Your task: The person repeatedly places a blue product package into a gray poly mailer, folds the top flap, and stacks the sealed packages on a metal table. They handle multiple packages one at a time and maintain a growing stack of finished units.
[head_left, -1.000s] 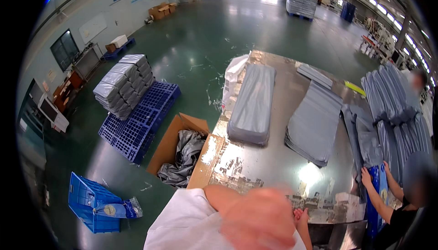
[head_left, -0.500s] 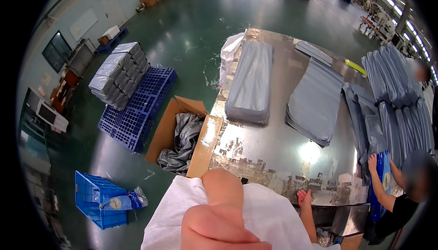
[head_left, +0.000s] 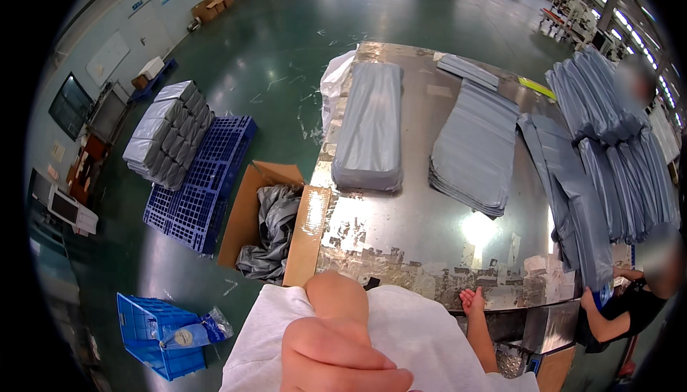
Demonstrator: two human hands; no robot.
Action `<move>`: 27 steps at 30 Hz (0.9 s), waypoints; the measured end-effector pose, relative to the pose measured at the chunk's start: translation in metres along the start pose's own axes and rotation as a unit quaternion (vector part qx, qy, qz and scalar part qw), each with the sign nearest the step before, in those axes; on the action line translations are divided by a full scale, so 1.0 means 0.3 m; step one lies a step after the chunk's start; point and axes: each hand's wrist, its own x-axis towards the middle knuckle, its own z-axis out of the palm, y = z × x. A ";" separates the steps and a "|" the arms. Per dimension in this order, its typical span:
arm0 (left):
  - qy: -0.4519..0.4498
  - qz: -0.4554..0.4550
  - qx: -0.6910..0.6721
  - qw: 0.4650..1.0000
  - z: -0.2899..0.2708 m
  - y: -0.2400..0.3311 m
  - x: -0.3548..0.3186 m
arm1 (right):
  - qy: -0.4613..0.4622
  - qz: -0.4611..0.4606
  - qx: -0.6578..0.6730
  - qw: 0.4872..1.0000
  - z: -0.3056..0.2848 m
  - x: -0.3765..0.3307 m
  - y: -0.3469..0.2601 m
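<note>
White fabric (head_left: pixel 422 327) spreads beneath the left hand (head_left: pixel 336 356), which is clenched; whether it grips anything, I cannot tell. The right hand (head_left: pixel 472 299) rests open-fingered on the worn steel table (head_left: pixel 401 234) edge. A planted palm would steady the work.

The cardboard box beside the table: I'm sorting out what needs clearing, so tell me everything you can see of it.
The cardboard box is brown, open-topped, with its flaps folded outward. It stands on the green floor, against the metal table. Crumpled grey plastic bags fill it. A blue pallet lies just to its left.
</note>
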 end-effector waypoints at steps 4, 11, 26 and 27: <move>0.042 0.034 0.009 0.998 0.051 -0.013 0.004 | -0.003 0.001 -0.005 1.000 0.004 -0.017 -0.001; -0.066 -0.047 -0.045 0.996 0.102 0.007 0.045 | -0.011 0.001 0.003 1.000 0.022 -0.057 -0.017; -0.018 0.075 -0.171 0.982 0.249 -0.038 0.052 | -0.025 0.019 0.001 1.000 0.034 -0.063 -0.028; -0.027 0.084 -0.180 0.980 0.243 -0.040 0.052 | -0.027 0.016 0.000 0.999 0.034 -0.070 -0.028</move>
